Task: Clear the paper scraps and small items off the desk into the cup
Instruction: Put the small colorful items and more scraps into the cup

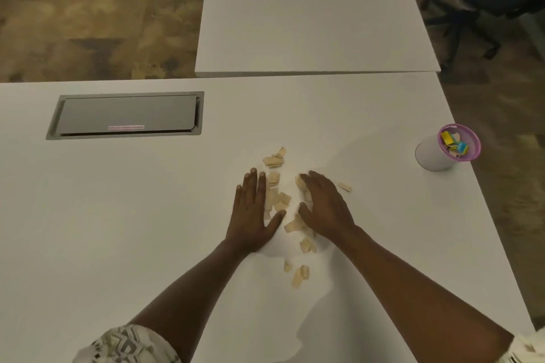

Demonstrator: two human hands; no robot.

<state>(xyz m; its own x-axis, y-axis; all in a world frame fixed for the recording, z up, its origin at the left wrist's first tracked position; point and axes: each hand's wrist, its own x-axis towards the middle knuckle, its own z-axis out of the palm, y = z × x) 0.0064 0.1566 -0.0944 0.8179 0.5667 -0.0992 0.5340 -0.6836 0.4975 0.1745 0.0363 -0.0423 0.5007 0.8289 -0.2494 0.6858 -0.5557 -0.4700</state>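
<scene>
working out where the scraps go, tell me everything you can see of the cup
The cup looks like white paper with a pink-purple rim and lining. It stands open-mouthed near the right edge of the desk, well to the right of the paper scraps. Inside lie small yellow and blue items and a pale scrap. Only the desk touches it.

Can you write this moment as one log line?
beige paper scraps: scattered on white desk | left hand: flat against them | right hand: resting over some | pink-rimmed white cup: upright
</scene>
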